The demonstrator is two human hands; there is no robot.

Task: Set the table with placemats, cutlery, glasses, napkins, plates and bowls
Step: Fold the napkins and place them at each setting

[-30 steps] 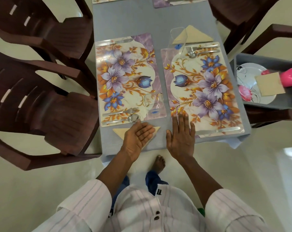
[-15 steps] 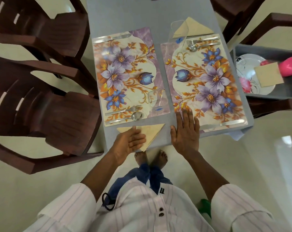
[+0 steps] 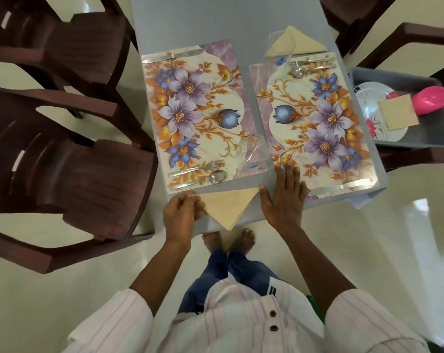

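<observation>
A beige napkin (image 3: 231, 205) folded into a triangle lies at the table's near edge, below the left floral placemat (image 3: 203, 115). My left hand (image 3: 182, 215) has curled fingers and pinches the napkin's left corner. Flat on the table to the napkin's right, my right hand (image 3: 283, 197) touches the right placemat (image 3: 315, 123) with its fingertips. The left mat holds a fork (image 3: 198, 166), a spoon (image 3: 212, 177), a knife (image 3: 172, 56) and a clear glass (image 3: 251, 154). On the right mat are cutlery (image 3: 310, 65) and a knife (image 3: 343, 187), with a second glass (image 3: 279, 50) and a napkin (image 3: 302, 42) behind.
A grey bin (image 3: 434, 138) on a chair at the right holds a flowered plate (image 3: 368, 98), a loose napkin (image 3: 398, 112) and a pink bowl (image 3: 432, 99). Dark brown chairs (image 3: 70, 159) crowd the table's left side. More chairs stand at the far right.
My left hand slid from lying flat on the napkin to its left corner and curled its fingers. The napkin is now mostly uncovered. My right hand stayed flat.
</observation>
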